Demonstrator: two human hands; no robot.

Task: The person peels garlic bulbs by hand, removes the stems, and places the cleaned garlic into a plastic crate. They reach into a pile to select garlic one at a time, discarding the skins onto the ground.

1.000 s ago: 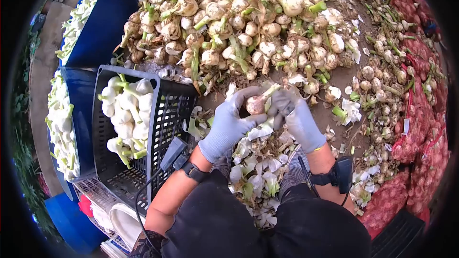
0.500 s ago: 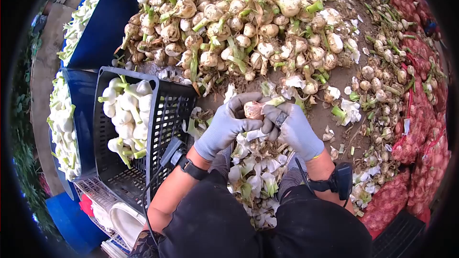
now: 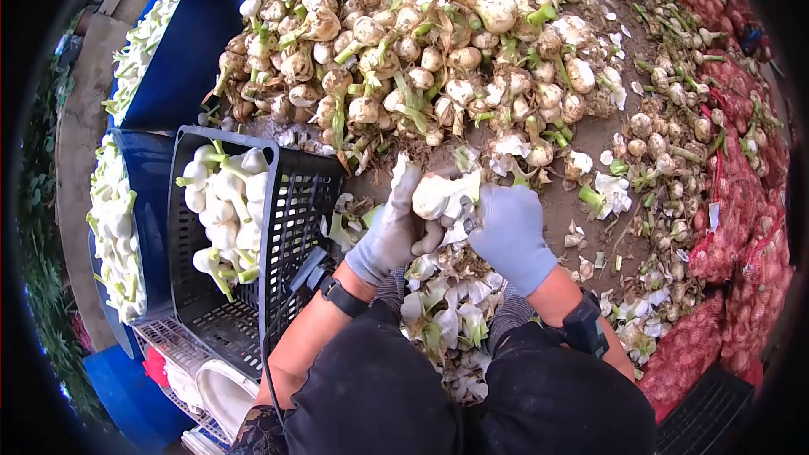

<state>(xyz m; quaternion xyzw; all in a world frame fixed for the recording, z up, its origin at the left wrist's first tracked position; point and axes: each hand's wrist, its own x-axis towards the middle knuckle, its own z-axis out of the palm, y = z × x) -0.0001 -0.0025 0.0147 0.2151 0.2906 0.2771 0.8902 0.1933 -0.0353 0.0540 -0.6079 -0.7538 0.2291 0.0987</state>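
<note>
In the gloved fingers of my left hand is a garlic bulb, its white side showing. My right hand, also gloved, is closed on a loose flap of garlic skin that hangs off the bulb's right side. The right fingertips are partly hidden behind the skin. Peeled-off garlic skins lie on the ground between my legs, beneath both hands. Just ahead of the hands rises a big pile of unpeeled garlic with dirty outer skins and green stems.
A black crate on my left contains clean white garlic. Blue bins with more cleaned garlic stand beyond it. Red net sacks of garlic line the right side, with small loose bulbs beside them. A white bucket sits at lower left.
The bulb has turned from its brownish side to a white one, with skin peeled partly away. My right hand has shifted slightly right, drawing the skin outward. The view has tilted a little.
</note>
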